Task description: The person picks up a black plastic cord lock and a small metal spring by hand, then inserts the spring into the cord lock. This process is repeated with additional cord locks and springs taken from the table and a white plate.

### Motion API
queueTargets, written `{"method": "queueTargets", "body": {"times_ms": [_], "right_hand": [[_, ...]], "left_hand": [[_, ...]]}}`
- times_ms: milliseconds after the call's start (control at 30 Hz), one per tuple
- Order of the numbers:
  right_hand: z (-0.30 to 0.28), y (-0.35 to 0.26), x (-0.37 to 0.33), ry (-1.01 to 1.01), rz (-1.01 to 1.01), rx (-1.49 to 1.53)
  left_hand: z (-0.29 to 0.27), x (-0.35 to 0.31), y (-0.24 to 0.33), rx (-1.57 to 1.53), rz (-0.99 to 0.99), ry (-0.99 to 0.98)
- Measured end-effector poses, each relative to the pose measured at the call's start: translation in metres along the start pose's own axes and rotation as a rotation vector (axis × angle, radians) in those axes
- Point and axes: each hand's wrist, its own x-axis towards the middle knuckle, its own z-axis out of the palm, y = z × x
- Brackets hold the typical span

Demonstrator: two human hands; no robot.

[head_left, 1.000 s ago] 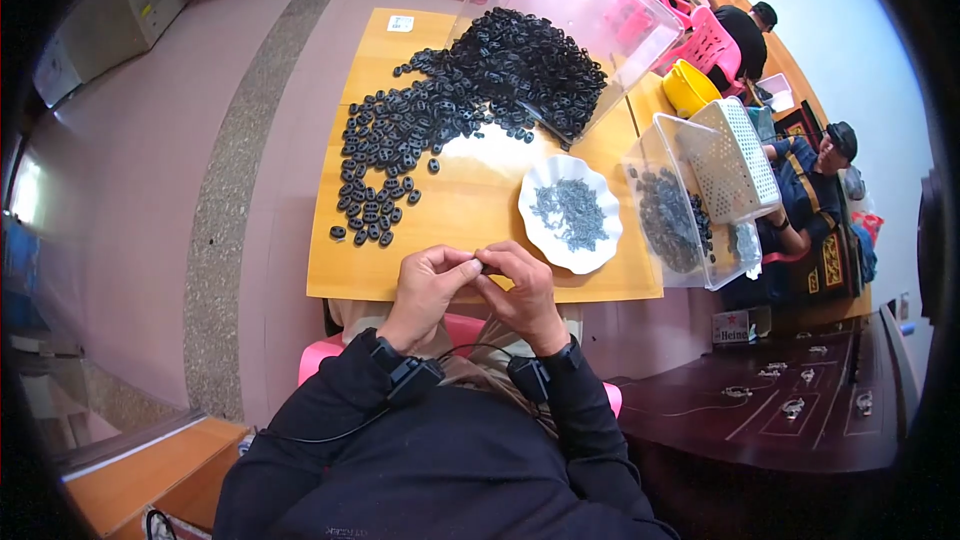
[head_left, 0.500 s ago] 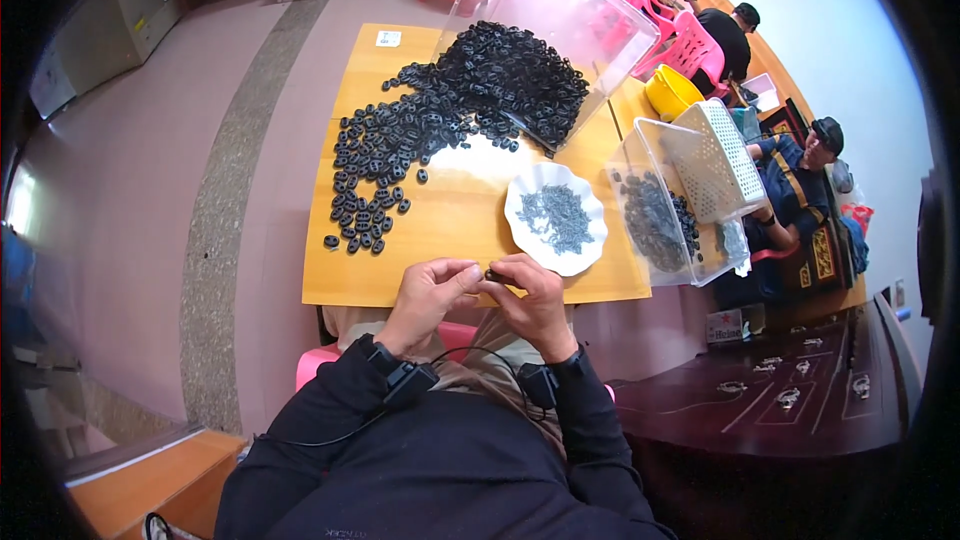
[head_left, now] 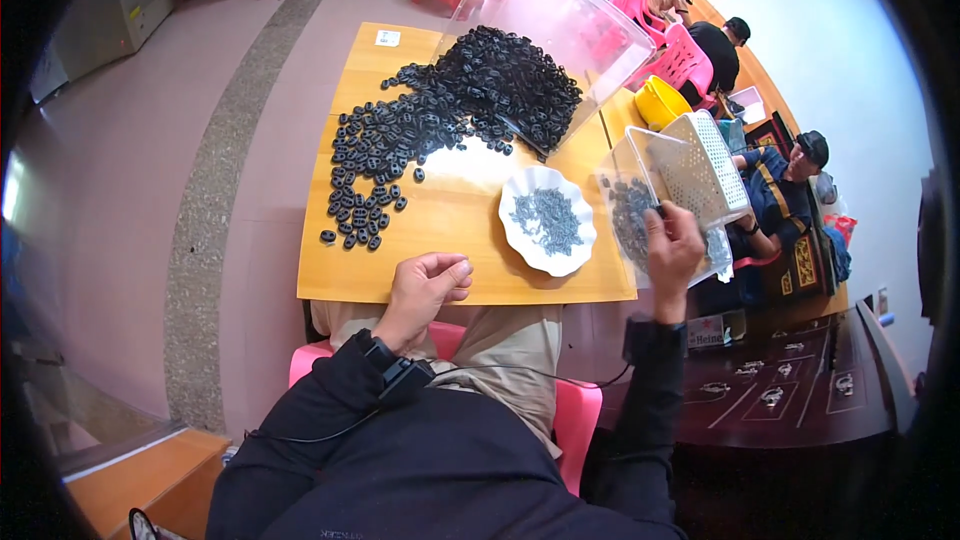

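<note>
My right hand [head_left: 674, 248] is over the near side of a clear plastic bin [head_left: 712, 275] at the table's right. Its fingers pinch a small black plastic piece [head_left: 659, 209], whose dark end shows above them. My left hand [head_left: 428, 292] rests at the table's front edge, thumb pressed to curled fingers; whatever may be between them is too small to make out. A white scalloped plate [head_left: 511, 239] beyond it bears a heap of tiny grey parts [head_left: 550, 220]. Black two-holed oval pieces [head_left: 368, 145] spread over the left of the table.
A large clear tub [head_left: 610, 15] lies tipped at the back, black pieces [head_left: 510, 80] spilling from its mouth. Against the right bin leans a white perforated basket [head_left: 712, 165], with a yellow bowl [head_left: 662, 102] behind. A co-worker [head_left: 775, 190] sits at the right; others sit farther back on pink chairs.
My right hand has left my left hand and moved right to the clear bin, carrying the small black piece. My left hand has stayed near the table's front edge, its fingers more curled.
</note>
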Motion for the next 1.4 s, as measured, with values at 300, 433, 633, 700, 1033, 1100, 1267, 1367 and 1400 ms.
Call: {"method": "queueTargets", "body": {"times_ms": [300,433,633,700,1033,1100,1267,1367,1400], "right_hand": [[-0.010,0.060,0.034,-0.024,-0.080,-0.306],[0.042,0.011,0.006,-0.266,-0.118,0.029],[0.111,-0.023,-0.026,-0.535,-0.077,0.153],[0.127,-0.046,-0.023,-0.561,-0.157,0.125],[0.223,-0.112,-0.025,-0.739,-0.215,0.142],[0.230,-0.122,-0.026,-0.727,-0.191,0.032],[0.230,-0.122,-0.027,-0.769,-0.153,0.040],[0.232,-0.106,-0.026,-0.766,-0.149,0.142],[0.238,-0.095,-0.025,-0.626,-0.166,0.142]], "left_hand": [[0.001,0.004,-0.002,0.024,0.008,0.014],[-0.001,0.000,0.000,0.012,0.011,0.023],[0.001,0.004,-0.007,0.012,0.027,0.037],[0.000,0.004,-0.009,0.010,0.043,0.056],[0.000,0.007,-0.009,-0.082,0.169,0.193],[-0.002,0.010,-0.011,-0.074,0.213,0.218],[-0.004,0.011,-0.011,-0.087,0.250,0.242],[-0.001,0.004,-0.002,-0.109,0.176,0.235],[0.000,0.004,-0.003,-0.111,0.177,0.233]]}}
